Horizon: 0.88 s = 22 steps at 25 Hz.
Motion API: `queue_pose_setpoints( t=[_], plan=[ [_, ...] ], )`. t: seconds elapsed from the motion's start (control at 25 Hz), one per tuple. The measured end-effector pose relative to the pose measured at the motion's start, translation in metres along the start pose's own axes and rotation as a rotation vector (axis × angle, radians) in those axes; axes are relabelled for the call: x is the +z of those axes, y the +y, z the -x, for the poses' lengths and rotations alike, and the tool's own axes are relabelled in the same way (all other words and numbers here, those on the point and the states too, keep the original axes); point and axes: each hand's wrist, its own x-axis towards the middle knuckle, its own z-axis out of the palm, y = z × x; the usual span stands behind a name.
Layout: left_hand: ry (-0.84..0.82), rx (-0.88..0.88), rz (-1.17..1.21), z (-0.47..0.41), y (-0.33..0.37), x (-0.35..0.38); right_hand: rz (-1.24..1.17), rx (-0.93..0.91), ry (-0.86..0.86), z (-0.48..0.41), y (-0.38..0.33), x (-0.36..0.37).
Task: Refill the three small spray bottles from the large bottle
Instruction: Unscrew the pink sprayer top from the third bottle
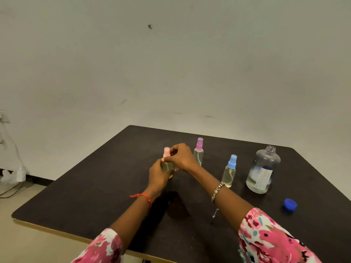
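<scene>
A small spray bottle with a pink top (166,152) stands at the middle of the dark table (95,196). My left hand (159,174) wraps around its clear body. My right hand (181,156) pinches the pink spray head from the right. A second small bottle with a purple top (198,151) stands just behind my right hand. A third with a blue top (229,171) stands to the right, holding pale liquid. The large clear bottle (263,170) stands uncapped at the far right, partly filled.
The large bottle's blue cap (290,204) lies on the table near the right front. A bare wall rises behind the table. Cables and a white plug (20,174) sit on the floor at the left.
</scene>
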Motion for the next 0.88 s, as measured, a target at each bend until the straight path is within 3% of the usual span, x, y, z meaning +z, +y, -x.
queue_pose_setpoints(
  t=[0.12, 0.28, 0.44, 0.64, 0.76, 0.88],
  plan=[
    [-0.029, 0.056, -0.014, 0.005, 0.008, 0.003, 0.088, -0.022, -0.070, 0.008, -0.007, -0.024],
    [-0.198, 0.167, -0.062, 0.013, 0.024, 0.004, 0.112, -0.083, -0.147, 0.023, -0.015, -0.064],
    [-0.480, 0.155, 0.040, 0.023, 0.040, -0.001, 0.044, -0.180, -0.255, 0.042, -0.018, -0.099],
    [-0.820, 0.026, 0.135, 0.035, 0.059, -0.006, -0.053, -0.219, -0.518, 0.061, -0.017, -0.134],
    [-0.821, 0.047, 0.038, 0.040, 0.066, -0.002, 0.002, -0.173, -0.502, 0.068, -0.016, -0.149],
    [-0.744, 0.098, -0.043, 0.045, 0.077, 0.006, 0.228, -0.034, -0.420, 0.071, -0.024, -0.154]
  ],
)
